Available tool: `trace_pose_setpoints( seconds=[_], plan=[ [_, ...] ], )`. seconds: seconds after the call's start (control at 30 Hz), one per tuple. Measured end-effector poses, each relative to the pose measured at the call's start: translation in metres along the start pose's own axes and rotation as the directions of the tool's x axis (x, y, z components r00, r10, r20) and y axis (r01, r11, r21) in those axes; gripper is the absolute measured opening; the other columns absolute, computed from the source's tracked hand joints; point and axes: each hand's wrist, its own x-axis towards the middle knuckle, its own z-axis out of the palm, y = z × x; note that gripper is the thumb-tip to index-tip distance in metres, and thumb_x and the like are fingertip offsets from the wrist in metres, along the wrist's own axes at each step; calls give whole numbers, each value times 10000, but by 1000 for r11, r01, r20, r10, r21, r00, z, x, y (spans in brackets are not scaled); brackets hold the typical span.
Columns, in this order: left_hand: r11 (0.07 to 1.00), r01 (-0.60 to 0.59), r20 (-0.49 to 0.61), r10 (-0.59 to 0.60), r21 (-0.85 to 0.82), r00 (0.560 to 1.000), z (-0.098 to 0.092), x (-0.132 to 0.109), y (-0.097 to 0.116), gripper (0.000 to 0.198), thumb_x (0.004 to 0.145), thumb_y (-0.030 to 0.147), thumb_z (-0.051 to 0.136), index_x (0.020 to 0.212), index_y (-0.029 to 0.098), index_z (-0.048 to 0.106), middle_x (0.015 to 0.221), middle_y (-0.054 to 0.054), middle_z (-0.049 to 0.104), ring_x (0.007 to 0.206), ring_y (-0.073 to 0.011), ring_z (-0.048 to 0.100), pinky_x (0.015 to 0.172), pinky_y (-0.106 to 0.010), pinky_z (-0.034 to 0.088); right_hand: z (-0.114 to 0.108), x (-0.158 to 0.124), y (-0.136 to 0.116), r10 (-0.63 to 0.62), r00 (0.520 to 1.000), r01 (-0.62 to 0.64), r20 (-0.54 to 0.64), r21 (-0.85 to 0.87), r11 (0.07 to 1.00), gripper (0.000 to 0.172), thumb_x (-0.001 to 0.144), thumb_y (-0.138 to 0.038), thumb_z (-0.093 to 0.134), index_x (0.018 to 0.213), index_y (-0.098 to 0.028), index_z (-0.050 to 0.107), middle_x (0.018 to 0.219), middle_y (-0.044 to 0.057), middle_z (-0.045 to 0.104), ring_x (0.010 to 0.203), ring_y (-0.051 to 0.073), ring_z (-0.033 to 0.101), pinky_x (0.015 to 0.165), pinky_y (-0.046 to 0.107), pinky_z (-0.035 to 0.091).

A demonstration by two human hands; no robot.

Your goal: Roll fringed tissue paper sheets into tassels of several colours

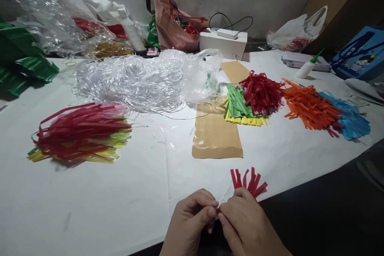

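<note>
At the table's front edge, my right hand is closed around a red paper tassel, whose cut strips fan out above the knuckles. My left hand meets it fingertip to fingertip, pinching a small red end of the tassel between thumb and forefinger. The fingers hide most of that end. Beyond the hands lies a brown paper envelope. Left of it rests a pile of red, pink and yellow paper tassels. Dark red fringe lies over green fringe to the right.
Clear plastic cord lies in a big heap mid-table. Orange fringe and blue fringe sit at the right, near a glue bottle. Behind stand a pink bag and a white box. Green foil material is at far left.
</note>
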Motion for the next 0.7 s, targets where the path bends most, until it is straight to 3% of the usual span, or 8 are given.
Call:
trace_pose_setpoints(
  seconds=[0.17,0.47,0.7],
  plan=[
    [1000,1,7,-1,-7,1000,0,-2,-5,176,732,359,882,714,207,795,711,15,646,459,-33,530,461,-158,385,-2,3,-1,-17,1000,17,-12,-1,1000,278,905,-16,403,706,-209,415,596,-62,469,522,94,406,670,271,373],
    [997,34,15,-36,74,999,-2,-7,-4,240,744,387,867,694,175,766,673,14,620,482,-50,492,478,-181,380,-10,2,0,-85,996,85,17,-53,995,273,877,-15,408,680,-198,452,588,-55,470,556,101,407,737,292,374],
    [972,-80,72,66,219,995,-2,-9,0,211,809,377,817,733,186,766,679,8,613,555,-81,510,563,-205,421,-11,2,-1,-25,1000,25,10,22,999,285,903,-24,412,682,-205,416,587,-67,454,541,92,388,717,274,367]
  ],
)
